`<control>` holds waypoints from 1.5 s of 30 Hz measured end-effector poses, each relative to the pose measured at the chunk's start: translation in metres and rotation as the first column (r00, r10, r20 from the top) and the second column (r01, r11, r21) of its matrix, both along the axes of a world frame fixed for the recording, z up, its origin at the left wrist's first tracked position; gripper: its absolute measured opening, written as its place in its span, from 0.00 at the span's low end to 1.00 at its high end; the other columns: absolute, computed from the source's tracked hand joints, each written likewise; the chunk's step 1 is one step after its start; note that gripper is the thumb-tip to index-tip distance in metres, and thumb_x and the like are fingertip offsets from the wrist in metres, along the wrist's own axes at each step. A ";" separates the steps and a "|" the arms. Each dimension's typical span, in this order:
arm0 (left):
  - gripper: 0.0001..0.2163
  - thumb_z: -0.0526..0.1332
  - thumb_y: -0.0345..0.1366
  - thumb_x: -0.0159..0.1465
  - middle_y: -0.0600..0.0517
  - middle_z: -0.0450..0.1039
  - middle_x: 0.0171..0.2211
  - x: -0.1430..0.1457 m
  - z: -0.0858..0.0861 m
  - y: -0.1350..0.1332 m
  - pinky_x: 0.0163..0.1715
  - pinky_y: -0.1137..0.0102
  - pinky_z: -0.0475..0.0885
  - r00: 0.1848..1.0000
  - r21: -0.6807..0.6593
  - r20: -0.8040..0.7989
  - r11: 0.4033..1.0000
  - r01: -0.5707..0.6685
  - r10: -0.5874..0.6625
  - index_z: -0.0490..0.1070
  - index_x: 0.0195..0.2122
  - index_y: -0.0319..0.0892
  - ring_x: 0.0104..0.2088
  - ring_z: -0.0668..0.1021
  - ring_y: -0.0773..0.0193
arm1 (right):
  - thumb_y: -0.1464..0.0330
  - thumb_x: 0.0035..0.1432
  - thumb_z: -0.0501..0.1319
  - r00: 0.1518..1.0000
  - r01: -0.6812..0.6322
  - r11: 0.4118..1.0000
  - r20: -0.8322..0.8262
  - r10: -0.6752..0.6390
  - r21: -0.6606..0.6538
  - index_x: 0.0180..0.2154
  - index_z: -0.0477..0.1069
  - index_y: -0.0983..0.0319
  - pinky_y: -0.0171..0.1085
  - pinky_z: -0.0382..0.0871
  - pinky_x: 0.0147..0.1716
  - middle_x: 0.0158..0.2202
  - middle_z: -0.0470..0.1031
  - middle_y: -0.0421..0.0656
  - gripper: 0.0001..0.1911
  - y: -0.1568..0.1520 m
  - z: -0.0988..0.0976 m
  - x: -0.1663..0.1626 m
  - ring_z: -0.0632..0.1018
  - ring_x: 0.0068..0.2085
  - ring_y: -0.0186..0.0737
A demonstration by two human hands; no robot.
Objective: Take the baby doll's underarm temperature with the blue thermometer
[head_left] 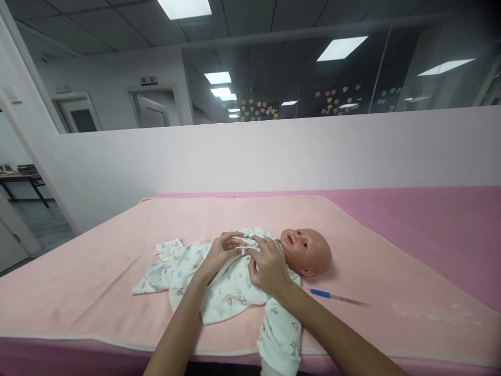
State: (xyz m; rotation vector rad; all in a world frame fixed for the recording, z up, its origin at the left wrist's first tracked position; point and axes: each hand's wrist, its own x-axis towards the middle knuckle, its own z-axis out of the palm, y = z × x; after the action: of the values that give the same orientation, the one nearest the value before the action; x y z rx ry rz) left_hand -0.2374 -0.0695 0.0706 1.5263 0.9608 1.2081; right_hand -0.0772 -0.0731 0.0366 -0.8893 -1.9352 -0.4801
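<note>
A baby doll (311,253) lies on its back, its bald head to the right. It wears a white baby shirt (230,295) with small coloured prints and matching pants (156,275). My left hand (222,254) rests over the doll's middle, its curled fingers closed on the shirt's front edge. Just right of it, at the chest, my right hand (270,265) also has its fingertips on the shirt cloth, with the fingers bent. The hands partly hide the fold of cloth between them. One long sleeve (279,334) hangs toward me over the front edge.
A peach blanket (105,261) covers the pink padded surface (430,230). Beside the doll's head lies a slim stick with a blue end (321,293). Behind stands a white half wall (274,156) topped by glass. A dark-legged table (27,180) is far left.
</note>
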 end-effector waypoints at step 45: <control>0.14 0.68 0.37 0.46 0.54 0.67 0.25 0.008 0.005 -0.008 0.31 0.73 0.68 0.986 0.034 -0.160 0.998 0.053 -0.046 0.66 0.31 0.38 0.28 0.73 0.69 | 0.71 0.56 0.53 0.951 -0.216 0.964 -0.260 0.171 -0.157 0.31 0.67 0.61 0.37 0.59 0.33 0.28 0.71 0.42 0.05 0.002 0.001 0.004 0.70 0.32 0.39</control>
State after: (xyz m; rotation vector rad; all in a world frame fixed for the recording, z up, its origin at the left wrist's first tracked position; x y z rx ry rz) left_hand -0.2290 -0.0780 0.0756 1.6878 1.0022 1.0875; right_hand -0.0736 -0.0715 0.0373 -0.8203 -1.8341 -0.0711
